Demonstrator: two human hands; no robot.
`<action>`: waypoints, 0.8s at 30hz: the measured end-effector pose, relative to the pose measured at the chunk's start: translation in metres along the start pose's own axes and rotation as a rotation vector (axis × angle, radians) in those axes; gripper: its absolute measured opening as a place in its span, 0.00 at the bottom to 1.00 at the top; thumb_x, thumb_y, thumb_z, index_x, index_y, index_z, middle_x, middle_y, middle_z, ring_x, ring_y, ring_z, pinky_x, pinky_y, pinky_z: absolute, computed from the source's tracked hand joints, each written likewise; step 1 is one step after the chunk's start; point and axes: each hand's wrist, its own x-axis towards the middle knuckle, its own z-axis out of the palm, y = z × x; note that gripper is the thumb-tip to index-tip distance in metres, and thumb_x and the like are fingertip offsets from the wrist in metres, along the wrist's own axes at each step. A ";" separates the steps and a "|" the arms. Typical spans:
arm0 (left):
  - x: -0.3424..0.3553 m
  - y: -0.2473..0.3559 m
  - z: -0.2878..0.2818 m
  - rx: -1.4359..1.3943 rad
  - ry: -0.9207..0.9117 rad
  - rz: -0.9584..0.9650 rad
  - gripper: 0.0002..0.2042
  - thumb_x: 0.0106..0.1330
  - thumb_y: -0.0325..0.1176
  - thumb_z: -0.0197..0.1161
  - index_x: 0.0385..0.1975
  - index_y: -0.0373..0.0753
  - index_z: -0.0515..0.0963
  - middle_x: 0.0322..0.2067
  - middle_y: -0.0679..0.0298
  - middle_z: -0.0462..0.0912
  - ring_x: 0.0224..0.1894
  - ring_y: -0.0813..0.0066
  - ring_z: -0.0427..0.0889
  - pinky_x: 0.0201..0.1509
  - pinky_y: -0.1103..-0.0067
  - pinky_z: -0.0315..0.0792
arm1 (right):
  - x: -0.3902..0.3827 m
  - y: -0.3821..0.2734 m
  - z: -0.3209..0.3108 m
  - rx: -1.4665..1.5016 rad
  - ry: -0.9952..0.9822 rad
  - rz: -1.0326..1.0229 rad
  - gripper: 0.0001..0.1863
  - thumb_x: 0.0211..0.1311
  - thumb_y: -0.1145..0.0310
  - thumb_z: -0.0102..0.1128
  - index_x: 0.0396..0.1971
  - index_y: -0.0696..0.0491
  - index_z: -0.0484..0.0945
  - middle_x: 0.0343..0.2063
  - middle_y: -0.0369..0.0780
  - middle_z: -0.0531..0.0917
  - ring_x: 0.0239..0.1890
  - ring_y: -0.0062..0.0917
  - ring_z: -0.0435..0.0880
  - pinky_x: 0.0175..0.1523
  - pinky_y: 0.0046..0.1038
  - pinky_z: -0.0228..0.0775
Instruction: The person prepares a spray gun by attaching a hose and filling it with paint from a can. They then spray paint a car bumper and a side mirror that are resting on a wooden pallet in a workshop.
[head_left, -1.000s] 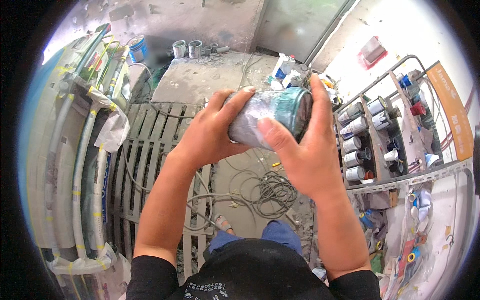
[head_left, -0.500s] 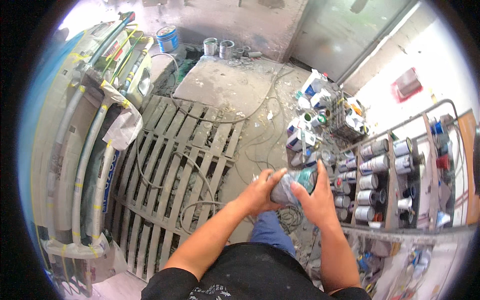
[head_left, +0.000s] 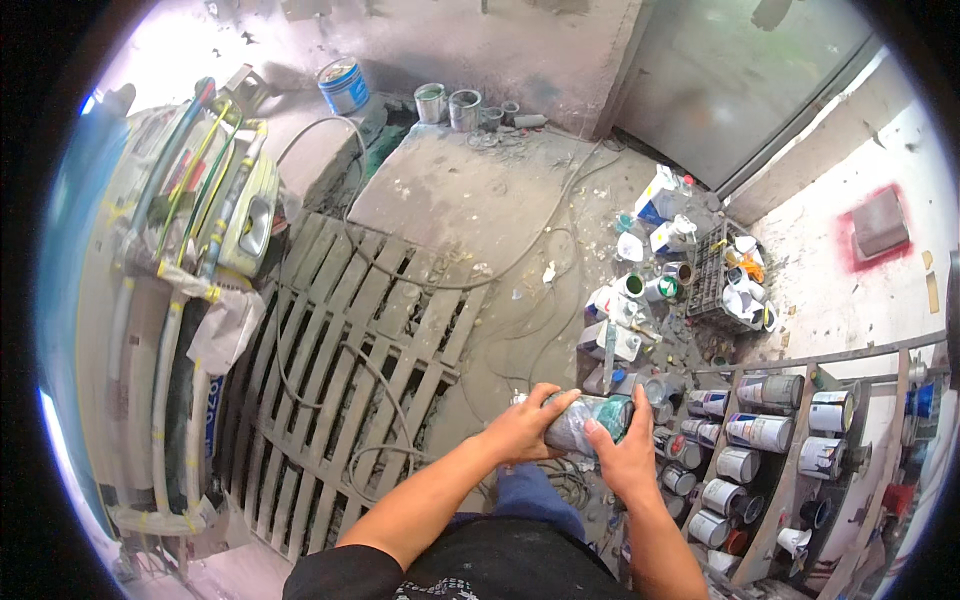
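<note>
head view showed both hands clasped around a paint-smeared can held on its side above the floor: the left hand wrapped its base, the right hand gripped the lid end. the lid looked on, so opening seemed not yet done; the rack of tins stood beside.

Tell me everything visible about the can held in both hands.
The can is a cylindrical paint tin, looking like metal, its side greyish and smeared, its end teal-green. It lies roughly horizontal in the air above the dusty floor, near the rack of cans. The left hand wraps its left end; the right hand grips the green end.
</note>
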 end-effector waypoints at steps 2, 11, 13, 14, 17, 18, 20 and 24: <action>0.030 0.009 -0.003 0.025 -0.021 0.039 0.45 0.42 0.35 0.75 0.64 0.53 0.57 0.55 0.51 0.63 0.47 0.43 0.75 0.50 0.62 0.74 | 0.018 -0.002 -0.019 0.003 0.039 0.001 0.50 0.48 0.56 0.68 0.64 0.64 0.51 0.59 0.58 0.62 0.62 0.48 0.62 0.66 0.40 0.54; 0.086 0.004 -0.054 0.017 0.012 0.013 0.45 0.42 0.40 0.75 0.64 0.54 0.58 0.57 0.49 0.64 0.47 0.42 0.76 0.50 0.62 0.74 | 0.083 -0.042 -0.030 -0.014 0.050 -0.117 0.50 0.49 0.55 0.67 0.65 0.62 0.48 0.59 0.58 0.61 0.63 0.49 0.61 0.66 0.40 0.53; 0.089 -0.008 -0.069 0.029 0.037 0.010 0.45 0.43 0.40 0.75 0.64 0.55 0.57 0.56 0.49 0.64 0.47 0.42 0.76 0.50 0.63 0.74 | 0.096 -0.063 -0.022 -0.058 0.020 -0.123 0.51 0.49 0.55 0.68 0.66 0.62 0.47 0.59 0.58 0.61 0.63 0.49 0.61 0.66 0.40 0.53; 0.093 -0.013 -0.078 0.034 0.045 0.011 0.45 0.44 0.40 0.75 0.64 0.55 0.57 0.56 0.49 0.65 0.47 0.42 0.76 0.50 0.63 0.74 | 0.103 -0.075 -0.018 -0.081 0.009 -0.123 0.51 0.49 0.55 0.68 0.66 0.62 0.47 0.59 0.59 0.61 0.62 0.49 0.61 0.65 0.41 0.53; 0.107 -0.030 -0.115 0.002 0.047 0.014 0.45 0.44 0.40 0.75 0.65 0.53 0.56 0.56 0.50 0.64 0.48 0.43 0.75 0.51 0.62 0.74 | 0.132 -0.104 -0.001 -0.104 -0.004 -0.107 0.52 0.49 0.54 0.68 0.66 0.62 0.47 0.60 0.59 0.60 0.63 0.48 0.61 0.66 0.40 0.53; 0.112 -0.038 -0.127 -0.007 0.073 0.018 0.46 0.44 0.40 0.75 0.65 0.52 0.55 0.57 0.50 0.63 0.49 0.43 0.75 0.51 0.62 0.74 | 0.143 -0.118 0.006 -0.100 -0.008 -0.095 0.52 0.49 0.53 0.68 0.66 0.63 0.47 0.61 0.58 0.60 0.64 0.47 0.60 0.67 0.39 0.52; 0.121 -0.062 -0.145 -0.030 0.122 0.026 0.47 0.44 0.40 0.75 0.66 0.51 0.54 0.58 0.50 0.61 0.50 0.44 0.74 0.51 0.61 0.73 | 0.167 -0.138 0.026 -0.134 -0.005 -0.085 0.52 0.50 0.52 0.67 0.66 0.63 0.48 0.62 0.58 0.60 0.65 0.45 0.60 0.67 0.37 0.51; 0.136 -0.125 -0.179 0.056 0.287 0.125 0.49 0.43 0.40 0.76 0.66 0.50 0.52 0.62 0.52 0.58 0.51 0.43 0.74 0.51 0.59 0.73 | 0.222 -0.174 0.076 -0.141 0.002 -0.050 0.51 0.50 0.53 0.68 0.65 0.64 0.49 0.60 0.59 0.61 0.63 0.49 0.61 0.66 0.38 0.54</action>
